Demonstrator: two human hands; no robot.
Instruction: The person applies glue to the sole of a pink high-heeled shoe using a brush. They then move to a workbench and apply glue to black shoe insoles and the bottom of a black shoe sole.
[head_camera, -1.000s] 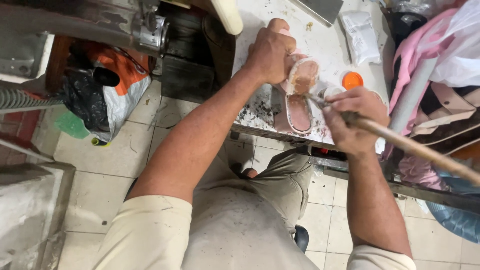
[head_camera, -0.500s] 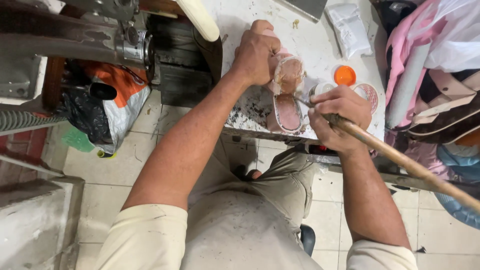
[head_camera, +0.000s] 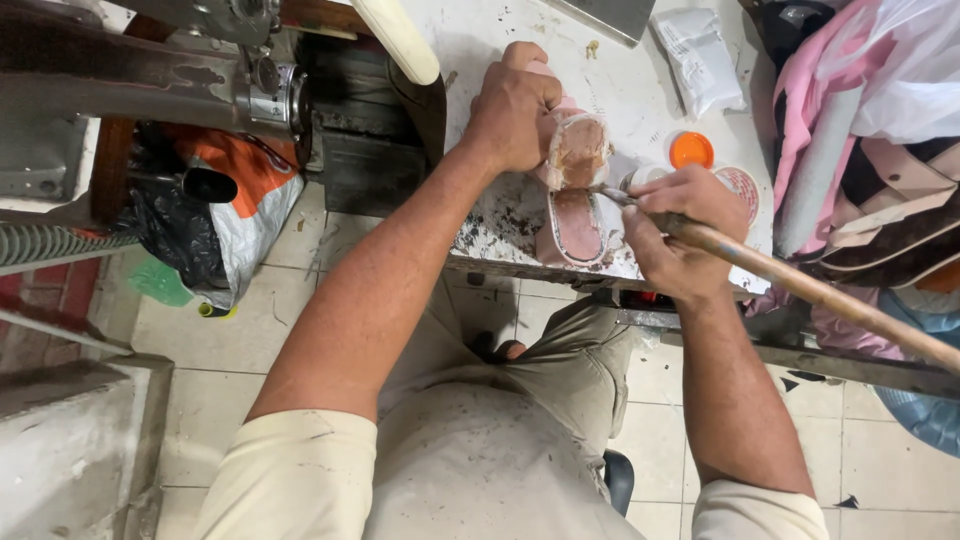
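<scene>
A pink sandal (head_camera: 578, 215) lies at the near edge of the stained white workbench (head_camera: 640, 95), toe toward the person, its sole peeled open so the heel half folds up and shows a brownish, glue-coated inside. It looks light and bendy, the kind of thing that flops unless pinned, and the wet-looking faces are probably tacky, so the clean outer edge at the far end seems the sensible place to hold it.

That is where the left hand (head_camera: 512, 110) is, closed around the raised heel part and keeping the flap open. The right hand (head_camera: 680, 225) is wrapped tight around a long wooden stick (head_camera: 800, 285) that runs off to the right; its thin metal tip (head_camera: 612, 195) sits in the fold between the two layers.

Just right of the sandal, partly behind the right hand, stands a small open glue pot (head_camera: 742, 183), and beyond it an orange lid (head_camera: 691, 150). Farther off lies a clear plastic packet (head_camera: 700, 60). To the right, bags and pink cloth (head_camera: 860, 130) are piled. On the left stands a heavy metal machine (head_camera: 200, 60), with a black and orange sack (head_camera: 225, 210) on the tiled floor beneath it.
</scene>
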